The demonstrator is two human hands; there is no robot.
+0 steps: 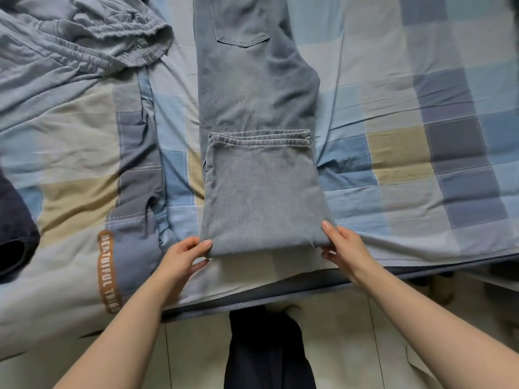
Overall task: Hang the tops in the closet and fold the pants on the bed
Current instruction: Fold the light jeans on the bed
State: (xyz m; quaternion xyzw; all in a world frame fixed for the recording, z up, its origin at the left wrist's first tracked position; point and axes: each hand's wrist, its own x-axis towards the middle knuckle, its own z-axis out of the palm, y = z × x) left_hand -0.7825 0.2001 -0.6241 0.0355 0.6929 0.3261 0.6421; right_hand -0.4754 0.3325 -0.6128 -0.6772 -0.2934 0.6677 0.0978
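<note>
Light blue jeans (252,88) lie lengthwise on the bed, back pocket at the top. Their leg ends are folded up over the thighs, the hems (259,135) lying across the middle. My left hand (184,258) pinches the near left corner of the fold, thumb on top. My right hand (341,247) pinches the near right corner the same way. Grey-blue pants with an elastic waistband (92,43) lie crumpled at the upper left.
The bed carries a blue, beige and grey checked sheet (407,153) and a rumpled quilt with a brown lettered label (108,272) at the left. A dark navy garment (14,228) lies at the left edge. The bed's near edge (280,290) borders pale floor tiles.
</note>
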